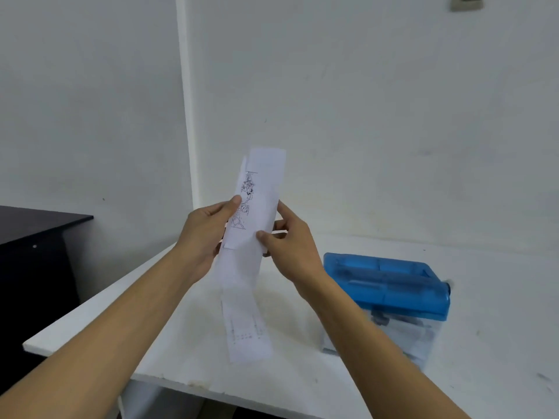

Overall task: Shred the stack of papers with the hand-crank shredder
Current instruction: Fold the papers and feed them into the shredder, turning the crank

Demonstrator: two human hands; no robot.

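Mid-frame, the left hand (pixel 208 234) and right hand (pixel 290 246) each pinch the papers (pixel 257 207) by opposite long edges, above the surface (pixel 181 343). The shredder (pixel 384 285) stands lower right, apart from the papers, back from the surface's front edge.

- A pale grey-white wall (pixel 393 101) fills the back of the room, faintly scuffed and evenly lit, with no hard shadows.
- A white vertical strip (pixel 185 101) runs down the wall, left of centre.
- A grey switch plate (pixel 467 2) sits at the top right, cut off by the frame's edge.
- A white table (pixel 499 313), its top smudged, stands against the wall.
- A dark cabinet (pixel 33 228) stands at the left, by the table's left end.
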